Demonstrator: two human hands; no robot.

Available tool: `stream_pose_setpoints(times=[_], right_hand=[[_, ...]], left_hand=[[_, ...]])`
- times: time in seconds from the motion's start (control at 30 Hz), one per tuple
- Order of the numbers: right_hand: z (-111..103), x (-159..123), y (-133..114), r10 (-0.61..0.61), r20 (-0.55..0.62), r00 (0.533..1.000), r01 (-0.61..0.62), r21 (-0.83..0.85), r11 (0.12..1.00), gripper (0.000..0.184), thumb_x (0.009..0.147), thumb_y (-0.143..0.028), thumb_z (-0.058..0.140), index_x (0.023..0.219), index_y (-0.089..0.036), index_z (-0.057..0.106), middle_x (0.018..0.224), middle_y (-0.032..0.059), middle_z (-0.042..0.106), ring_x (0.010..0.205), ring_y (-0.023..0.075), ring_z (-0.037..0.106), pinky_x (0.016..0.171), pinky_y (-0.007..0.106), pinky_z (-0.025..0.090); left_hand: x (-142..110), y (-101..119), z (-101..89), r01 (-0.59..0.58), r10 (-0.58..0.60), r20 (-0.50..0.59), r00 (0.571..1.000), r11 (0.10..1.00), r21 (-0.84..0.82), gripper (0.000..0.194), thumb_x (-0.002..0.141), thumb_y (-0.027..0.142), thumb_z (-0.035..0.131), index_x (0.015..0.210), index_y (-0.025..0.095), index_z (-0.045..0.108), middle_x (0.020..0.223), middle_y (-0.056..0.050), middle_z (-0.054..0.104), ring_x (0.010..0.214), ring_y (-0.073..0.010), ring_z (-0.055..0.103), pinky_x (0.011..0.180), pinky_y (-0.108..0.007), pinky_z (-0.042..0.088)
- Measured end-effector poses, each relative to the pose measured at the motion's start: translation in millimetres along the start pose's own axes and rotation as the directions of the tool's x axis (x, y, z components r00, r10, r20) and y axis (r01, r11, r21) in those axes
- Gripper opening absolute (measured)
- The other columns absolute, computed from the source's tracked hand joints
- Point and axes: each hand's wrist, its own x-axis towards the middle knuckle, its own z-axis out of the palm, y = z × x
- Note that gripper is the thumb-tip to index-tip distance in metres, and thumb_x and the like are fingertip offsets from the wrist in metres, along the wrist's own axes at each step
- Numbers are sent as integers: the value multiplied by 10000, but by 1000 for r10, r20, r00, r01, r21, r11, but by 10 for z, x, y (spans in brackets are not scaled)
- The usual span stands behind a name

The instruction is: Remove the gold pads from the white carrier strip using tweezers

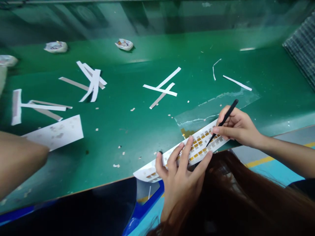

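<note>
My left hand (182,173) lies over a long white sheet (167,157), its fingers spread and pressing on the top. Rows of small amber and grey rectangular pieces (197,144) line this sheet, which slants along the front edge of the table. In my right hand (236,127) are slim black tweezers (226,116), gripped like a pen, the pointed tip down at the pieces. Whether the tip has hold of a piece is too small to tell. A clear film (204,111) lies behind the sheet. Long brown hair (228,190) covers part of my left forearm.
White and grey paper strips (94,82) lie in loose piles on the green table (137,131), with small scraps around. Another person's elbow (29,160) is at the left beside a white card (61,131). Small white packets (124,44) stand behind; a ridged dark stack (302,49) is far right.
</note>
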Motion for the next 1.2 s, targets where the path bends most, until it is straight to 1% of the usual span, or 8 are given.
stream_pose_setpoints(times=[0.27, 0.63, 0.73, 0.83, 0.93, 1.0, 1.13, 1.2], right_hand=[[-24, 1, 36, -35, 16, 999, 36, -12, 999, 310, 652, -178, 762, 739, -185, 464, 533, -64, 546, 392, 58, 506, 347, 156, 390], [-30, -8, 42, -38, 16, 999, 38, 20, 999, 302, 643, -112, 750, 734, -177, 469, 542, -67, 540, 400, 48, 517, 364, 137, 431], [-28, -7, 34, -32, 18, 999, 32, 11, 999, 302, 645, -115, 750, 736, -175, 468, 547, -66, 532, 407, 50, 518, 372, 141, 437], [-26, -3, 32, -35, 18, 999, 35, 3, 999, 302, 644, -121, 753, 737, -175, 470, 558, -64, 529, 413, 50, 517, 371, 146, 434], [-30, 3, 46, -32, 18, 999, 32, 9, 999, 314, 632, -131, 765, 734, -176, 471, 578, -61, 546, 421, 47, 517, 378, 148, 436], [-39, 6, 51, -19, -3, 1000, 19, 29, 999, 324, 629, -150, 774, 737, -176, 470, 578, -60, 556, 411, 41, 506, 360, 138, 408], [-47, 8, -12, 10, -116, 993, 4, 121, 993, 347, 643, -213, 780, 762, -184, 456, 559, -67, 559, 355, 23, 439, 289, 124, 279], [-37, 25, -78, -7, -154, 988, 25, 117, 993, 347, 656, -236, 774, 777, -189, 453, 585, -55, 583, 369, 30, 451, 291, 132, 274]], left_hand=[[-4, 2, 12, 2, -2, -8, 1000, 1000, 13, 291, 773, 275, 638, 1031, 409, 631, 1333, -61, 501, 1162, -285, 457, 1014, -622, 163], [-7, -2, 10, 0, 0, 6, 1000, 999, 37, 272, 772, 301, 637, 1020, 415, 630, 1328, -74, 506, 1162, -286, 468, 1004, -625, 181], [-10, -17, 31, -12, 12, -15, 1000, 1000, 25, 234, 769, 297, 637, 987, 382, 641, 1320, -73, 517, 1164, -285, 469, 1006, -623, 179], [-12, -32, 54, -19, 21, -75, 997, 1000, 18, 177, 756, 261, 648, 923, 322, 647, 1267, -61, 567, 1143, -267, 488, 1018, -595, 191], [-12, -35, 61, -18, 21, -90, 996, 999, 35, 210, 755, 235, 649, 955, 300, 639, 1231, -58, 596, 1122, -256, 502, 1027, -577, 203], [-11, -33, 56, -20, 22, -74, 997, 999, 35, 232, 762, 233, 641, 984, 300, 638, 1242, -61, 589, 1130, -260, 499, 1030, -582, 202], [-12, -30, 35, -15, 16, -72, 997, 1000, 24, 224, 770, 237, 631, 985, 299, 641, 1253, -61, 580, 1142, -262, 495, 1035, -583, 196], [-15, -29, 25, -10, 11, -56, 998, 1000, 27, 228, 769, 242, 634, 990, 299, 638, 1257, -61, 577, 1147, -260, 492, 1037, -580, 194]])
